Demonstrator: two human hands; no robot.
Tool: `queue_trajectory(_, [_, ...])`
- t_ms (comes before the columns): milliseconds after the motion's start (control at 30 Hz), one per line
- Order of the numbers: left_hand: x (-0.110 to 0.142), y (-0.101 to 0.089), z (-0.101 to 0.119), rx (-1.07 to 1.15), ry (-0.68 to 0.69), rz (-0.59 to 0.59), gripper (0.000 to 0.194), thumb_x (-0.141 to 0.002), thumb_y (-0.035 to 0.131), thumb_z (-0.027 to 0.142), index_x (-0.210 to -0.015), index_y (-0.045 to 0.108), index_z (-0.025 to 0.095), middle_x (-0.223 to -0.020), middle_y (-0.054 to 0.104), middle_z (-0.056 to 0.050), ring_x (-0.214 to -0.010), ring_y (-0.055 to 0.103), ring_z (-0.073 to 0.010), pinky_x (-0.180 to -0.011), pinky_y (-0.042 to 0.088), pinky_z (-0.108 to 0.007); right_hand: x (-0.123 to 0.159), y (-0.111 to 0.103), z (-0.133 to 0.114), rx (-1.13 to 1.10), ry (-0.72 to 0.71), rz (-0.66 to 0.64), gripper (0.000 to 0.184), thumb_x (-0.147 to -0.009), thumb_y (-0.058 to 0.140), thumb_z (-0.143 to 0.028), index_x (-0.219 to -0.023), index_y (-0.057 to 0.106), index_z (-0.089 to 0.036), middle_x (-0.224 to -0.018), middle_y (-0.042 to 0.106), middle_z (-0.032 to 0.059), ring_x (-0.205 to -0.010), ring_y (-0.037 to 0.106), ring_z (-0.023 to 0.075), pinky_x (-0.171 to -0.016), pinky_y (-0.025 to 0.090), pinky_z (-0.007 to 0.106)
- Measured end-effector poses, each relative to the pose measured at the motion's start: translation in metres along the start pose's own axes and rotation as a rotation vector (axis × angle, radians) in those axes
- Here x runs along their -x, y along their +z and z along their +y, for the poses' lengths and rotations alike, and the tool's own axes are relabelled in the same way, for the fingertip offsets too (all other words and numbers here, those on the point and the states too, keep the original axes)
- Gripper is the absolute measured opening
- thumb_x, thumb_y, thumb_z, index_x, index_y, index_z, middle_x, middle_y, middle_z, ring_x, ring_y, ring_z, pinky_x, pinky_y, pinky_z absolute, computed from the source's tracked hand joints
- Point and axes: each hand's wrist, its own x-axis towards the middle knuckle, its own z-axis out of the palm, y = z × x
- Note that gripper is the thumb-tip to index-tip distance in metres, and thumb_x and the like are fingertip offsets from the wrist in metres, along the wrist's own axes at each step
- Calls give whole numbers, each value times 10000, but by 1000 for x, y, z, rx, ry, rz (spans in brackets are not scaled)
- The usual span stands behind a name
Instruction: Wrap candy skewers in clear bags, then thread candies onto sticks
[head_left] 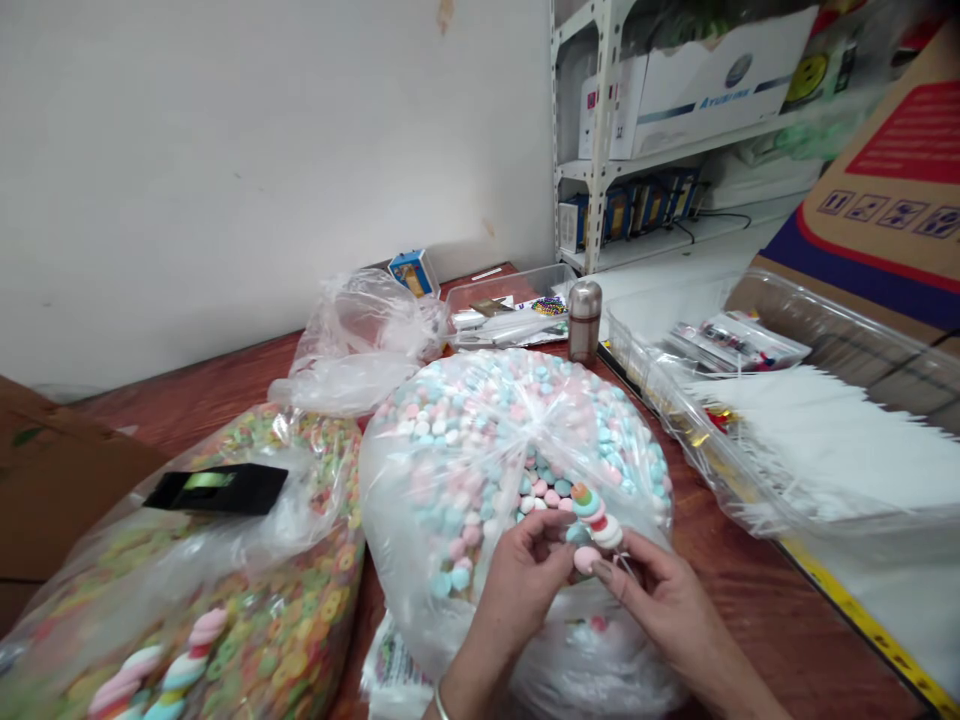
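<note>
In front of a large clear plastic bag [420, 500] full of pink, blue and white round pieces, both of my hands work close together. A short strand of coloured beads [598, 522], orange, green, blue, pink, red and white, hangs between them. My right hand [664, 590] pinches the strand near a thin tie at its lower end, thumb by a pink round piece [586, 560]. The fingers of my left hand [529, 565] are closed next to a blue round piece [577, 534] and the pink one. The bag's opening lies just behind my fingers.
At left, a clear bag of ring-shaped pieces [300, 620] bears finished strands [187, 665] and a black holder [217, 489]. A metal flask [584, 320] stands behind the large bag. A clear tray [757, 520] holds white sticks at right, beside a cardboard box [877, 220].
</note>
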Motion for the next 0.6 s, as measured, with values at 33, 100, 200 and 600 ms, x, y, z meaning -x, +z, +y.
queue_trajectory(33, [3,-1,2,-1,-4,-14,269,-728,742,236,-981,704,153,-795,702,-32,-749,636,-166,-700,488,-265,0,1,0,-11,9,5,274,-800,732,-360,-1029,706,-212,-829,679,9,-780,604,194,-862,494,327])
queue_trajectory(100, [8,-2,5,-17,-2,-34,251,-735,757,266,-958,730,153,-806,713,-39,-776,635,-173,-724,483,-270,1,2,-2,-32,15,23,272,-806,724,-367,-1027,703,-209,-893,707,29,-796,624,196,-852,500,328])
queue_trajectory(200, [14,-3,7,-49,-17,-21,280,-749,758,308,-981,730,153,-788,708,-38,-730,614,-159,-693,471,-265,2,4,-6,-85,16,40,260,-838,686,-393,-1009,697,-198,-957,729,64,-841,656,214,-849,508,345])
queue_trajectory(600, [20,3,-11,155,-31,32,320,-723,795,297,-970,649,154,-839,732,-46,-769,670,-144,-743,500,-242,5,18,-1,111,-16,146,251,-862,611,-457,-898,657,-213,-724,699,23,-809,674,230,-748,551,310])
